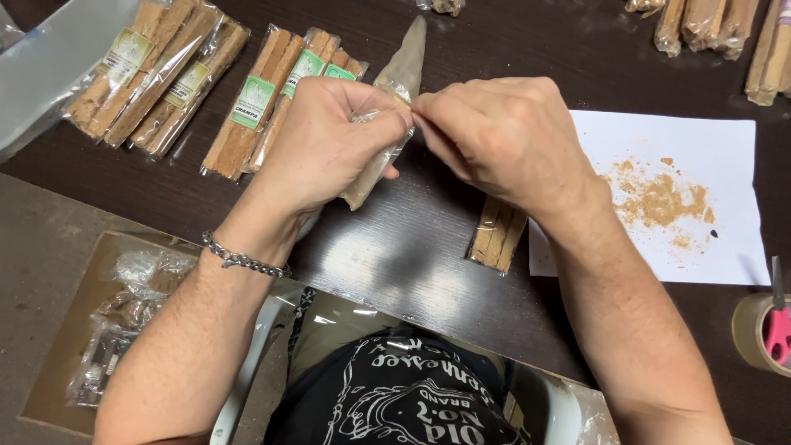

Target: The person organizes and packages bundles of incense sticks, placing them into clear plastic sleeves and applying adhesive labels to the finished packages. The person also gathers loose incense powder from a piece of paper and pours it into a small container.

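My left hand (325, 136) grips a clear plastic sleeve (401, 70) holding a pale wooden stick, tilted up and to the right over the dark table (387, 247). My right hand (507, 136) pinches the sleeve's edge right beside my left fingertips. A silver chain bracelet (241, 259) is on my left wrist. Under my right wrist lies a small bundle of wooden sticks (497, 235) in clear wrap.
Several wrapped stick packs with green labels (247, 99) lie at the back left, and more packs (709, 25) at the back right. A white paper sheet (725, 239) carries brown sawdust. A tape roll with pink-handled scissors (766, 330) sits at the right edge. A box of plastic bags (124, 321) is on the floor.
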